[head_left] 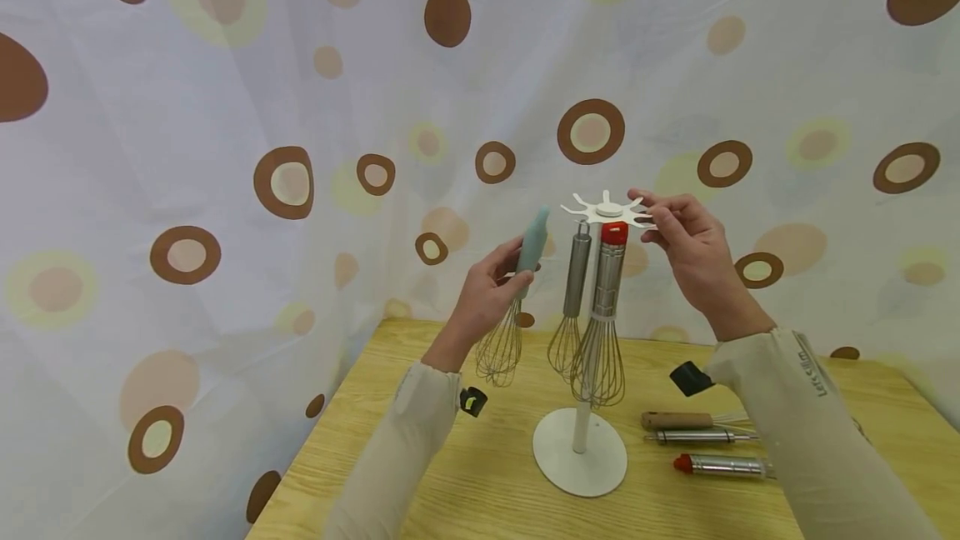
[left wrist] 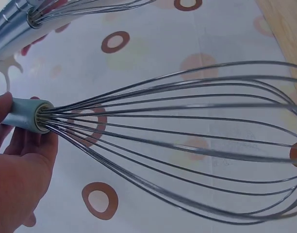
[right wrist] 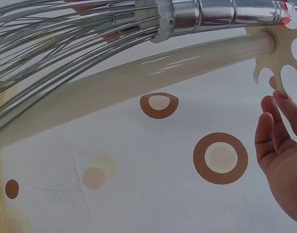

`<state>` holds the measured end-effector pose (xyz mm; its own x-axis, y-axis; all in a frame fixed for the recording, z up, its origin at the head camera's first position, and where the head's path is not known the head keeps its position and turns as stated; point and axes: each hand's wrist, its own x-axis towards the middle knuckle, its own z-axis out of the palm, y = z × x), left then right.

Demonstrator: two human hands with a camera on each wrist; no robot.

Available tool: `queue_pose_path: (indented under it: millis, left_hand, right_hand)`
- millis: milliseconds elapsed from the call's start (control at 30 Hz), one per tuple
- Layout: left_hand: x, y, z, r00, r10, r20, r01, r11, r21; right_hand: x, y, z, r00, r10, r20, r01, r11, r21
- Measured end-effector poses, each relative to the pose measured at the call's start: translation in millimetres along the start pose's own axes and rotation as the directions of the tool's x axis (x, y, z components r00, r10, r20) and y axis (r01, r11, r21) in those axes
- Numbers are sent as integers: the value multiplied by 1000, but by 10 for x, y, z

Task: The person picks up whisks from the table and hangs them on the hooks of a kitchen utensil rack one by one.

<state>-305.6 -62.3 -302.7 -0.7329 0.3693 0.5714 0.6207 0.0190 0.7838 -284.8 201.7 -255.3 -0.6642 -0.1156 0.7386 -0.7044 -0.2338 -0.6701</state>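
My left hand (head_left: pixel 491 290) holds a whisk by its pale blue-green handle (head_left: pixel 533 242), wire loops hanging down. In the left wrist view its wires (left wrist: pixel 177 116) fan out from the handle's end. Right of it stands a white utensil rack (head_left: pixel 609 211) with hooked prongs around its top. On the rack hang a steel-handled whisk (head_left: pixel 577 273) and a larger whisk with a red-topped metal handle (head_left: pixel 608 273). My right hand (head_left: pixel 693 252) pinches a prong at the rack's right side; in the right wrist view, fingertips (right wrist: pixel 280 94) touch a prong's end.
The rack's round white base (head_left: pixel 555 461) rests on a wooden table (head_left: pixel 465 473). To its right lie a wooden-handled utensil (head_left: pixel 677 421), a slim metal one (head_left: pixel 693 437) and a red-tipped metal handle (head_left: pixel 723 465), partly behind my right sleeve. A dotted curtain (head_left: pixel 337 90) hangs behind.
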Motion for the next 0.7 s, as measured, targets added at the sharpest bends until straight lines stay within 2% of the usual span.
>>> queue_pose_path:
  millis: [333, 700]
  left_hand:
    - [75, 31, 85, 998, 44, 35, -42, 997, -59]
    - [127, 71, 151, 998, 20, 62, -20, 1000, -11]
  right_hand:
    - [-3, 23, 5, 1000, -6, -6, 6, 1000, 0]
    - [-2, 23, 0, 1000, 3, -11, -3, 1000, -1]
